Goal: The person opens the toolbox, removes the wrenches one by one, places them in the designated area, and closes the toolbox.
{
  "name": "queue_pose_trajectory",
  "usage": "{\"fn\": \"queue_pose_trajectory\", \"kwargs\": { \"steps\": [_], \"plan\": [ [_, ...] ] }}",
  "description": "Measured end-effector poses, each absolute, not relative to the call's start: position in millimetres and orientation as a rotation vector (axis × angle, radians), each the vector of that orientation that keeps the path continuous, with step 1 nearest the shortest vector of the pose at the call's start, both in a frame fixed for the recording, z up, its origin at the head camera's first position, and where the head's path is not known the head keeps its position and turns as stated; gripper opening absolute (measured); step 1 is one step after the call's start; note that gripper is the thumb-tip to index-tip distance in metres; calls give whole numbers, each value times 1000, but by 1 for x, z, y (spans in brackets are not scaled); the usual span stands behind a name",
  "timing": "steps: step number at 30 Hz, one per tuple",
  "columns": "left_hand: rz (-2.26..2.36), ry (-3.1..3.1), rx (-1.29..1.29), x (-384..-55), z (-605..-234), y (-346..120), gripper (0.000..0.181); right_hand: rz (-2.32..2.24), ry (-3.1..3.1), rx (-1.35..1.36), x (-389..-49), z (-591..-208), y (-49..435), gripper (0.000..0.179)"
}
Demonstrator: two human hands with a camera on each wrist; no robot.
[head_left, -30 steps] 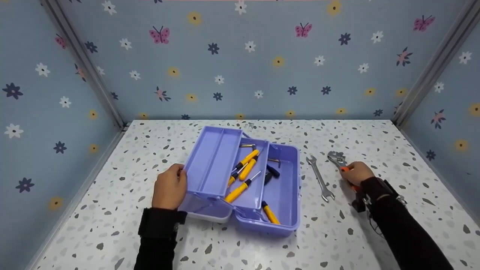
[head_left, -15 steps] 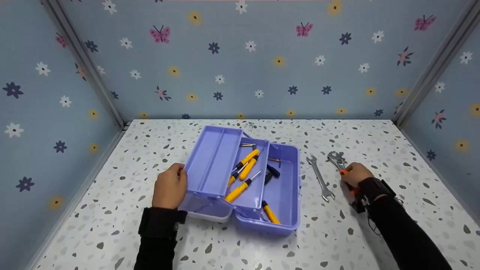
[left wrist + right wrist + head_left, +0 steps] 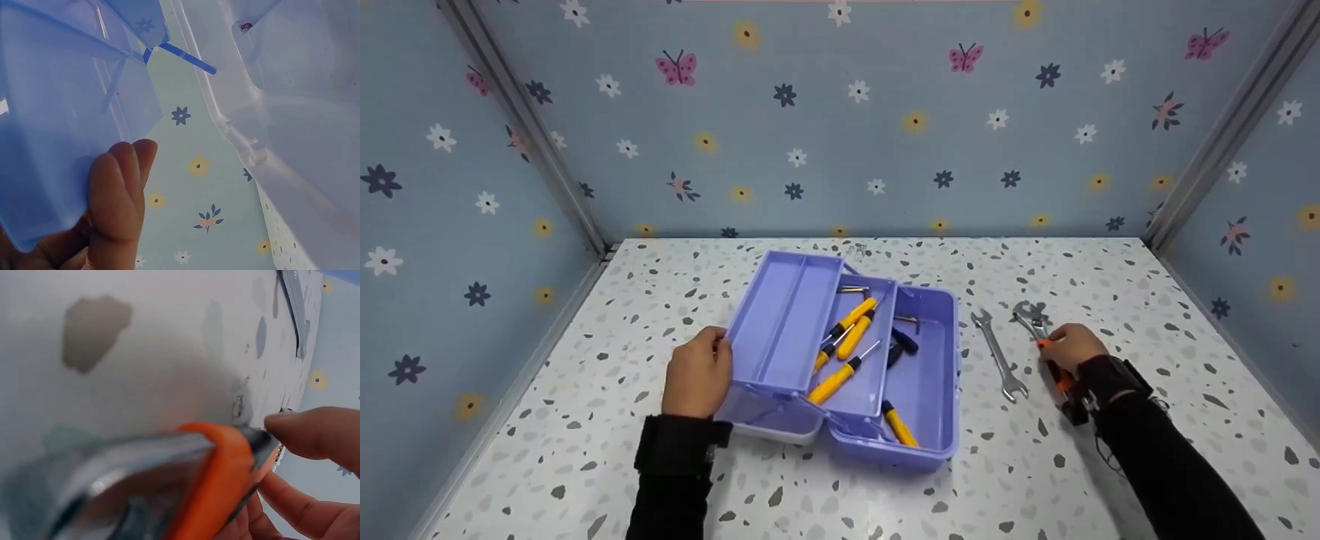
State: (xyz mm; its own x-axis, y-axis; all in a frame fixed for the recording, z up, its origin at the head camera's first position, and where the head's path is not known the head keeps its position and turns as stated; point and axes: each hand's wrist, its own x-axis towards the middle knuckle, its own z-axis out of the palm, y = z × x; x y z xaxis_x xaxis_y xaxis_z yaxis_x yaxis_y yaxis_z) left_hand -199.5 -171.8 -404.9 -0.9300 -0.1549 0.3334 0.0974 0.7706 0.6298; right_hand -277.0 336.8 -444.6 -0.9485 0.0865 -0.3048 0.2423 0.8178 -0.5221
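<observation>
My left hand (image 3: 697, 373) grips the left edge of the upper tray (image 3: 780, 319) of a purple fold-out toolbox (image 3: 943, 375). In the left wrist view the thumb and fingers (image 3: 115, 191) pinch the tray's translucent wall (image 3: 45, 152). This tray has two bare compartments. At the right, my right hand (image 3: 1074, 346) holds an adjustable wrench (image 3: 1041, 330) by its orange and black handle, low over the table, its metal head pointing away. The right wrist view shows thumb and fingers around the handle (image 3: 222, 467). A double open-ended wrench (image 3: 999, 356) lies between toolbox and right hand.
Several yellow-and-black screwdrivers (image 3: 835, 380) lie in the middle tray. The deep bottom holds another yellow-handled tool (image 3: 900, 425), black-handled pieces (image 3: 904, 341) and a hex key (image 3: 910, 320). Flowered panels (image 3: 840, 112) enclose the speckled table (image 3: 660, 270) at back and sides.
The adjustable wrench and right hand shift very slightly, with a little more of the orange handle showing. My left hand keeps its grip on the tray edge; the toolbox stays put.
</observation>
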Motion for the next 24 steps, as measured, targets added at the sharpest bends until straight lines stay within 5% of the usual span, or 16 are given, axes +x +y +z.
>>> {"fn": "queue_pose_trajectory", "kwargs": {
  "steps": [24],
  "plan": [
    [-940, -2620, 68, -201, -405, -172, 25, -1627, 2650, -34, -242, -450, 217, 43]
  ]
}}
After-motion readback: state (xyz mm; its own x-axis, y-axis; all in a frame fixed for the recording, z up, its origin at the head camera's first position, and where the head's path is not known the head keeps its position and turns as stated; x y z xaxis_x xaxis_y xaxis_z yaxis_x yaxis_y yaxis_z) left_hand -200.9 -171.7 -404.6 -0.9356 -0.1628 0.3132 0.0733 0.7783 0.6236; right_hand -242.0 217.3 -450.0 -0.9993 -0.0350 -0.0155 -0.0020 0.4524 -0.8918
